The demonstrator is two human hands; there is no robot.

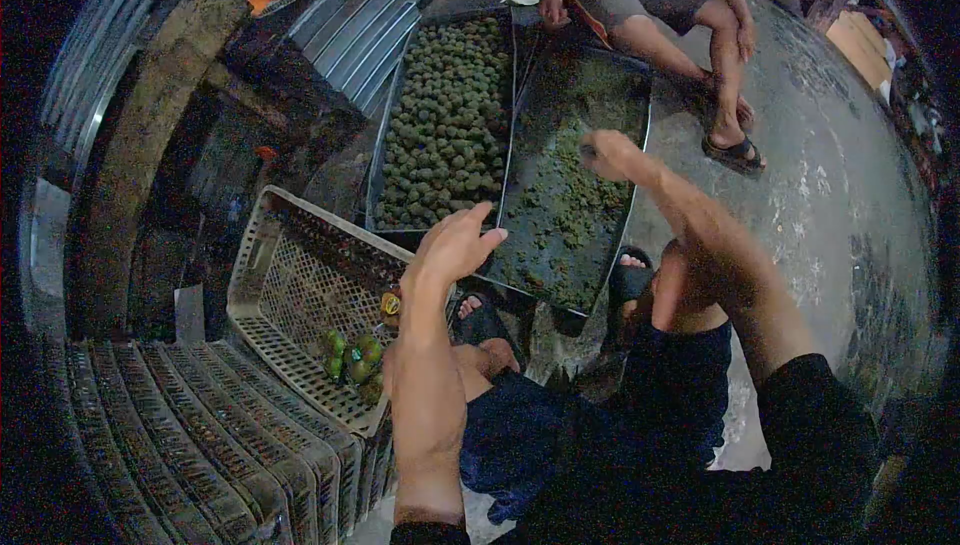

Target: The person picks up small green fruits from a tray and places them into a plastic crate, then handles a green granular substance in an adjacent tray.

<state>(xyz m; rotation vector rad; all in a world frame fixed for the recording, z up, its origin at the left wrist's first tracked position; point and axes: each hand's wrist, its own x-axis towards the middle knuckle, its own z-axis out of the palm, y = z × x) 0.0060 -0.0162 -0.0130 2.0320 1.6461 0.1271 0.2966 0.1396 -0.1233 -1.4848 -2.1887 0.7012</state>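
Round balls (445,95) lie beyond the left hand (455,245), loosely open by their tray's near edge; the right hand (613,157), I cannot tell its grip.

Wall sheets (350,35) gleam — ridged metal | crate (322,214) looks matt plastic | balls (440,115) look rough | tray (525,267) looks metallic | shorts (515,435) are matt cloth

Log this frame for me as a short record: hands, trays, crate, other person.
Left hand: open, by the near end of the left tray
Right hand: over the right tray, grip contents unclear
Left tray: many dark-green balls
Right tray: scattered green clumps
Crate: a few green items, type unclear
Other person: seated at the right tray's far end
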